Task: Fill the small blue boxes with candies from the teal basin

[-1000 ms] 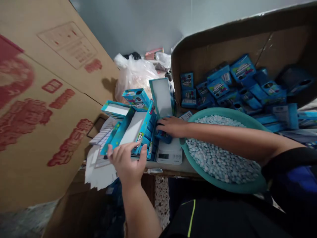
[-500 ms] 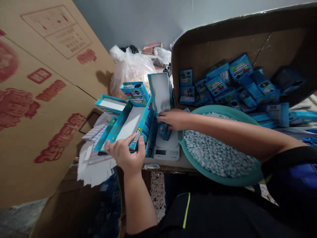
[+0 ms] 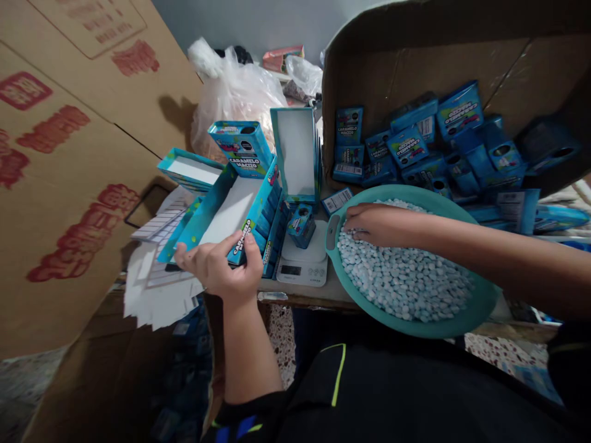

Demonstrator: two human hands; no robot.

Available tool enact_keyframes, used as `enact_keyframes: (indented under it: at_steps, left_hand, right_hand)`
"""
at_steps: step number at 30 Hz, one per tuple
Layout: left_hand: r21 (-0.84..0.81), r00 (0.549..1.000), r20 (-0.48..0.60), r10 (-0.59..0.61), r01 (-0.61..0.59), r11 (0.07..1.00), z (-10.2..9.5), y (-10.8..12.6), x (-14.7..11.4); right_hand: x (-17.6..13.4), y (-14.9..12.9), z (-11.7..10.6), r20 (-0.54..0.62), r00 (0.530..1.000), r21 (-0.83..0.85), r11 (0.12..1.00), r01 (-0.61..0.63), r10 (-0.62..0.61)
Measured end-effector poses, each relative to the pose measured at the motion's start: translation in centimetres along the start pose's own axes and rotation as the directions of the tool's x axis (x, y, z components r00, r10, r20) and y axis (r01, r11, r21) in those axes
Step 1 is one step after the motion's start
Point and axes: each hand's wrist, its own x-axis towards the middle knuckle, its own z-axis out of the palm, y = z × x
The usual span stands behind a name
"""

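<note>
My left hand (image 3: 226,261) grips the near end of an open blue display box (image 3: 213,206) with a white inner bottom, thumb on its printed end. One small blue candy box (image 3: 242,147) stands at that box's far end. My right hand (image 3: 376,224) is down in the teal basin (image 3: 333,237), fingers curled into small pale blue candies (image 3: 406,289); its fingertips are partly hidden. Between my hands, a small blue candy box (image 3: 301,226) stands on a white kitchen scale (image 3: 302,267).
A large carton (image 3: 462,55) at the back right holds many blue candy boxes (image 3: 409,147). Behind the scale stands an upright empty tray (image 3: 295,154). Papers (image 3: 159,271) lie left, beside a tall carton (image 3: 83,147). A plastic bag (image 3: 235,92) sits behind.
My right hand has left the small candy box on the scale and moved right into the candies. My left hand stays on the display box. The view has shifted slightly.
</note>
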Motion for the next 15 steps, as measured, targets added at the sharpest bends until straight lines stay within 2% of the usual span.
enact_keyframes:
  at_steps: [4, 7, 12, 15]
  left_hand:
    - [0.011, 0.997, -0.020, -0.078, 0.078, 0.997, 0.5, -0.3, -0.4]
    - [0.020, 0.996, -0.028, -0.081, 0.081, 0.996, 0.6, -0.5, -0.8]
    - [0.040, 0.989, 0.009, -0.149, 0.148, 0.988, 0.5, -0.5, -1.0]
    - [0.003, 0.997, -0.010, -0.074, 0.074, 0.997, 0.4, -0.4, -0.9]
  right_hand:
    - [-0.3, -0.3, 0.2, -0.017, 0.997, -0.073, 0.995, 0.072, -0.073]
    - [-0.6, -0.5, 0.4, -0.037, 0.993, -0.156, 0.982, 0.105, -0.112]
    - [-0.6, -0.5, 1.4, -0.044, 0.986, -0.294, 0.945, 0.142, -0.162]
    - [-0.4, -0.3, 1.4, -0.084, 0.982, -0.244, 0.959, 0.142, -0.167]
